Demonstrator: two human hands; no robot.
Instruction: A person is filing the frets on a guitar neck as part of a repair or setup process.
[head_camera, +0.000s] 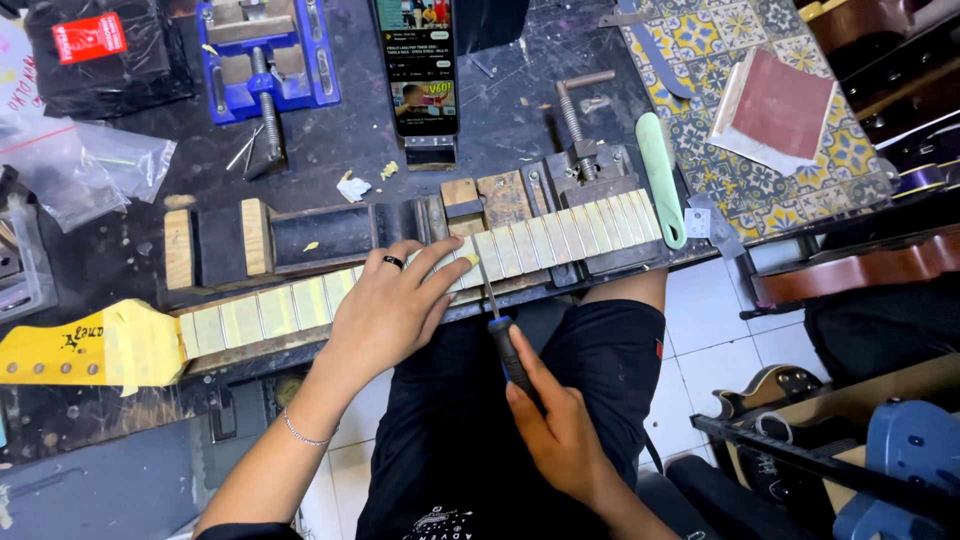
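A guitar neck (300, 305) lies across the front edge of the dark workbench, its frets masked with pale tape and its yellow headstock (70, 350) at the left. My left hand (395, 305), with a black ring, presses flat on the fretboard near the middle. My right hand (560, 430) grips the dark handle of a thin file-like tool (495, 300), whose metal shaft reaches up onto a fret beside my left fingertips. A grey vise (590, 170) clamps the neck's right end.
A phone (420, 65) with a video stands propped at the back. A blue vise (265, 55), plastic bags (90, 165), a green-handled tool (660, 180), sandpaper (780, 105) on a patterned cloth, and guitar bodies (860, 270) on the right surround the bench.
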